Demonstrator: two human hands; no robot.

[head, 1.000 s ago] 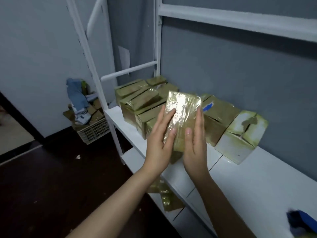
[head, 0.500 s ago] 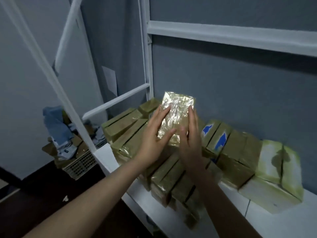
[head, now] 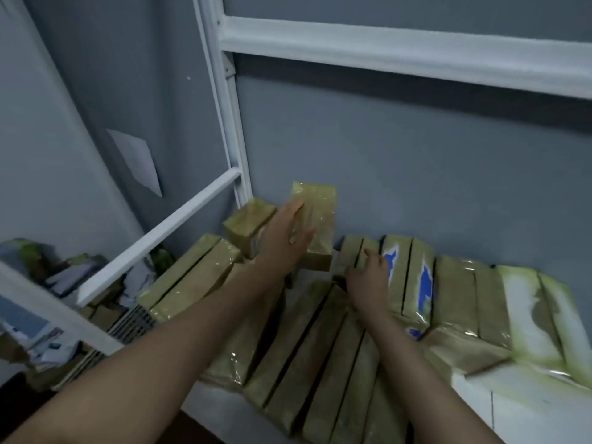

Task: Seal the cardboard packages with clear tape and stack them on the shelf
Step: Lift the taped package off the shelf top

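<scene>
A tape-wrapped cardboard package [head: 318, 216] stands tilted against the grey wall at the back of the stack. My left hand [head: 285, 238] lies flat against its left face with straight fingers. My right hand [head: 368, 274] rests lower and to the right, fingers loosely bent on the top edges of the upright packages [head: 355, 251]. Several more wrapped packages [head: 307, 341] lie in rows on the white shelf [head: 519, 408]. Two of them show blue arrow marks [head: 424, 283].
A white shelf upright [head: 230, 123] and a crossbar [head: 400, 49] frame the wall above. A slanted white rail [head: 160, 235] runs at the left. On the floor at the left stands a basket [head: 128, 322] with paper and cardboard scraps.
Both hands carried the shiny package up and back onto the stack against the wall. My right hand has come off it and dropped to the packages on the right. The camera moved closer.
</scene>
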